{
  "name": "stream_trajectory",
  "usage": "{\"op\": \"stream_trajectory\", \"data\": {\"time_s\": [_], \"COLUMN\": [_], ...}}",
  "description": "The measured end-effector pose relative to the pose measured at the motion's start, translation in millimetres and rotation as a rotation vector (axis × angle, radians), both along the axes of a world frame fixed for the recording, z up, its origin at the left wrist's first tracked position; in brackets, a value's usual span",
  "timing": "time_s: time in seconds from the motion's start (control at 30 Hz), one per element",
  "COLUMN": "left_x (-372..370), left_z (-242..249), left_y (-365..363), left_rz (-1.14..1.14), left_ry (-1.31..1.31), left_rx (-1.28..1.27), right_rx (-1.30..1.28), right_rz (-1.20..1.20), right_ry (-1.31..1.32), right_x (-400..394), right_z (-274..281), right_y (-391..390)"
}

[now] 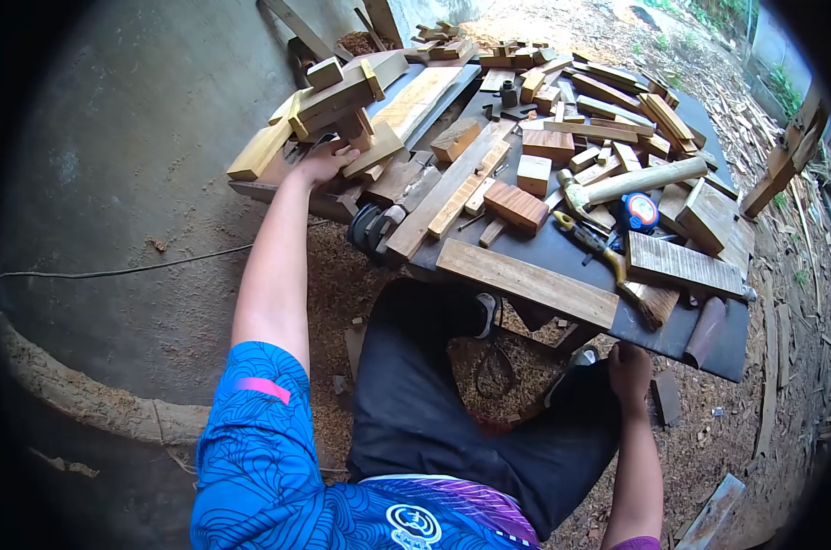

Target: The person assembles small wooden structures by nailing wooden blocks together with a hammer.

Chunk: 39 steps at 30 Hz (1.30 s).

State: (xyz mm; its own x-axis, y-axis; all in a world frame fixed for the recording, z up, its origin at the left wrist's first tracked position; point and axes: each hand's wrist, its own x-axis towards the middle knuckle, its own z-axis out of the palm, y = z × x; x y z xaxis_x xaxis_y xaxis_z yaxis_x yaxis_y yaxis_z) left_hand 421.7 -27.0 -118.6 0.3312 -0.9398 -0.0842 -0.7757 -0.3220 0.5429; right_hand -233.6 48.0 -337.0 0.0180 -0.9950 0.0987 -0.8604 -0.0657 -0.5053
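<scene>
My left hand reaches to the far left of the bench, its visible fingers stretched out against a small wood block. Some of its fingers are hidden among the pieces there. Just above it, a thick wooden beam lies slanted, with lighter wood strips crossing it. A dark metal part shows close to the knuckles, too small to name. My right hand is closed and rests on my right knee, below the bench's front edge. Nothing shows in it.
Wood offcuts crowd the dark bench top. Among them lie a wooden-handled hammer, a blue tape measure, a yellow-handled tool and a brush. A board lies along the front edge. A cord crosses the shaving-strewn floor.
</scene>
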Motion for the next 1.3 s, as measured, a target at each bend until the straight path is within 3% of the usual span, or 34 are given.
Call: {"op": "stream_trajectory", "data": {"time_s": [0.4,0.53,0.87,1.3], "left_x": [-23.0,-20.8,-26.3,-34.4], "left_z": [-9.3,-15.9,-32.0,-26.5], "left_y": [12.0,14.3,4.9,10.4], "left_rz": [0.066,0.121,0.237,0.243], "left_ry": [0.187,0.127,0.011,0.084], "left_rx": [-0.173,-0.290,-0.373,-0.413], "right_rx": [-0.030,0.089,0.081,0.068], "right_rz": [0.059,0.056,0.072,0.092], "right_ry": [0.072,0.104,0.131,0.154], "right_x": [1.5,2.8,6.1,6.9], "right_z": [-9.0,0.2,5.3,-1.4], "right_y": [-5.9,-5.4,-2.4,-4.3]}}
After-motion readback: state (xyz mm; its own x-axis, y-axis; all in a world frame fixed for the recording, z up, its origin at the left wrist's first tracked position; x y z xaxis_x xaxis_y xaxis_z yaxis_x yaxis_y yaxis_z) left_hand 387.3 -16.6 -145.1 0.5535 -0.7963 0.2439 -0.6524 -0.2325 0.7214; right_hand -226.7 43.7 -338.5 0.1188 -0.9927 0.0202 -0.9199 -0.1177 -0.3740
